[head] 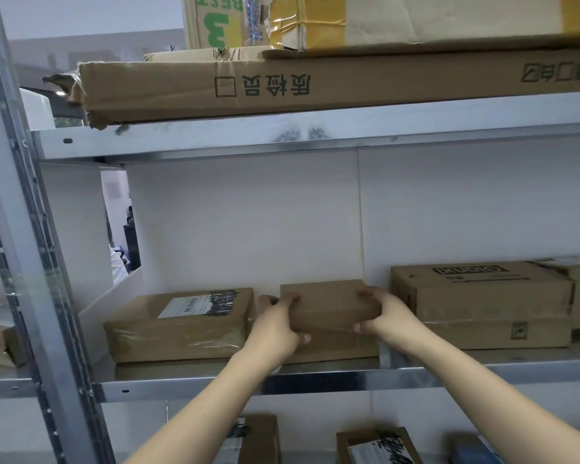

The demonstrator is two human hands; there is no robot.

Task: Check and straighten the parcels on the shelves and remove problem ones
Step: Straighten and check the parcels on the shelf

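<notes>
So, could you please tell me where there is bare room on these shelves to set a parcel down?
The middle shelf is bare only in a strip in front of the right stack. Above the labelled parcel there is open headroom to reach through. The upper shelf is crowded with cartons.

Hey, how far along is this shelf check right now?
Looks done: the labelled parcel and the printed box on the middle shelf sit fairly square. In hand: left hand and right hand grip the small plain box. Remaining: the long carton above, torn at its left end, and the lower-shelf parcels.
</notes>
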